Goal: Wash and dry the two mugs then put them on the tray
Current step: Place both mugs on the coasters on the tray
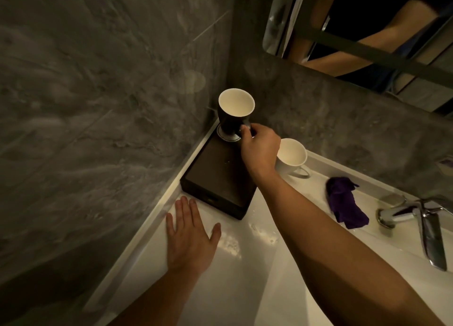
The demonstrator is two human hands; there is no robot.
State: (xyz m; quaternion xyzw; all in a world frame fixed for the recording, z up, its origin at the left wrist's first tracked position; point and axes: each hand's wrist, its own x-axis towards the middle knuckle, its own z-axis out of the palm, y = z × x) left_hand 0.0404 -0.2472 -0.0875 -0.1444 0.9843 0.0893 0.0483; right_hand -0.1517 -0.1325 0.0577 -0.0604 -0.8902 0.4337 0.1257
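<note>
A black mug (232, 116) with a white inside stands upright at the far corner of the dark tray (215, 178), over a round mark. My right hand (259, 149) pinches its handle. A white mug (291, 157) stands on the white counter just right of the tray, partly hidden behind my right hand. My left hand (191, 237) lies flat, fingers spread, on the counter in front of the tray.
A purple cloth (344, 203) lies crumpled on the counter (245, 264) beside the chrome tap (421, 222). Grey stone walls close in at left and behind. A mirror (367, 31) hangs above right. The tray sits in the corner against the wall.
</note>
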